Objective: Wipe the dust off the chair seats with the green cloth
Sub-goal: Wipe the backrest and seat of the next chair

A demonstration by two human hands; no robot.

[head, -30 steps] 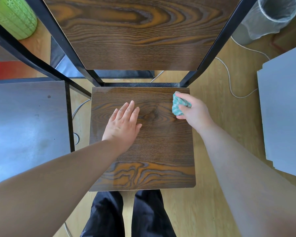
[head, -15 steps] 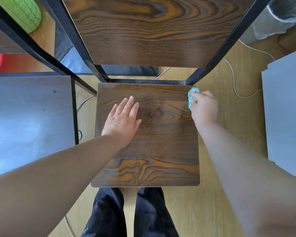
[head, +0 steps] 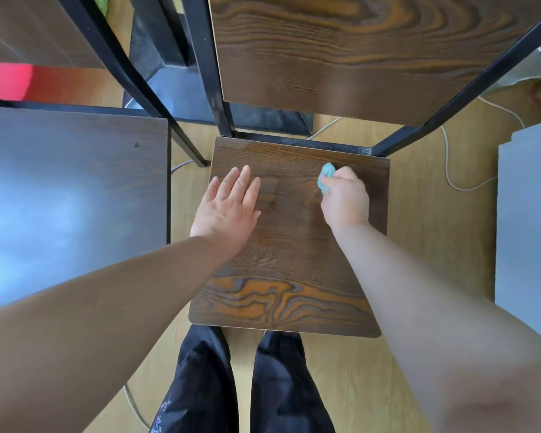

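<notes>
A dark wood-grain chair seat (head: pixel 291 276) lies below me, its backrest (head: pixel 350 48) rising at the top in a black metal frame. My left hand (head: pixel 227 209) rests flat on the seat's left part, fingers spread, holding nothing. My right hand (head: pixel 344 198) is closed around the green cloth (head: pixel 325 178), pressing it on the seat near the back right; only a small bunch of cloth shows past the fingers. A second chair seat (head: pixel 69 198), dark and glossy, stands to the left.
A grey panel (head: pixel 528 229) stands at the right edge. A white cable (head: pixel 450 170) loops on the wooden floor beside the chair. My dark trousers (head: pixel 241 385) are at the seat's front edge. A red object (head: pixel 7 79) lies at far left.
My right hand with the cloth moved out to the seat's right edge, then back left onto the seat. The left hand stayed flat in place. The view shifted slightly.
</notes>
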